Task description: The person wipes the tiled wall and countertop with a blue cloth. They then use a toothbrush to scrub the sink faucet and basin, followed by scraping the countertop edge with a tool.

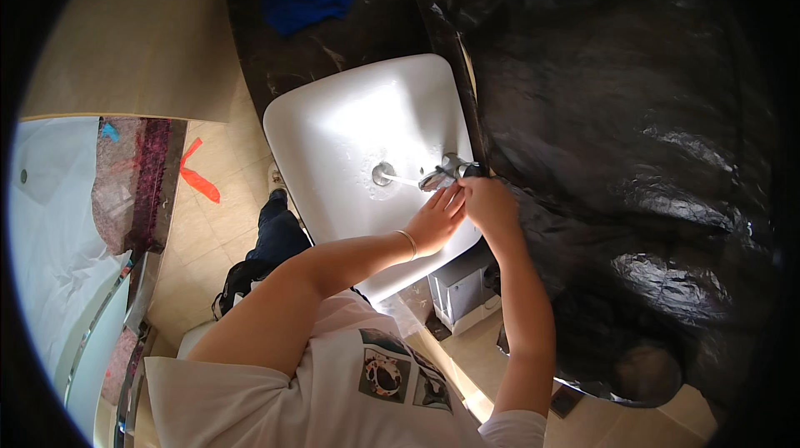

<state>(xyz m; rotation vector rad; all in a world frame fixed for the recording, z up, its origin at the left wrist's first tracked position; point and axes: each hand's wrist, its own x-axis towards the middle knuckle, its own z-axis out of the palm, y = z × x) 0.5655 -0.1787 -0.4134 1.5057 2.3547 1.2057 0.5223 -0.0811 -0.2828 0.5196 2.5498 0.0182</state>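
A white ceramic washbasin [319, 198] lies before me, with a chrome faucet [440, 176] on its right side. A thin stream of water [401, 180] runs from the spout to the round metal drain [383, 173]. My right hand [490, 201] is at the faucet's base, its fingertips pinched around a thin dark stick-like piece [447, 173]; whether this belongs to the faucet is unclear. Just below the spout, my left hand [437, 220] extends its fingers beside the right fingertips, and I see nothing in it. A light band circles my left wrist.
Black plastic sheeting [612, 104] covers the area right of the basin. A blue cloth [303, 4] rests on the dark stone counter [375, 23]. Beneath the basin's near edge stands a grey box [459, 292]. Red tape [200, 176] lies on the tiled floor [187, 248] to the left.
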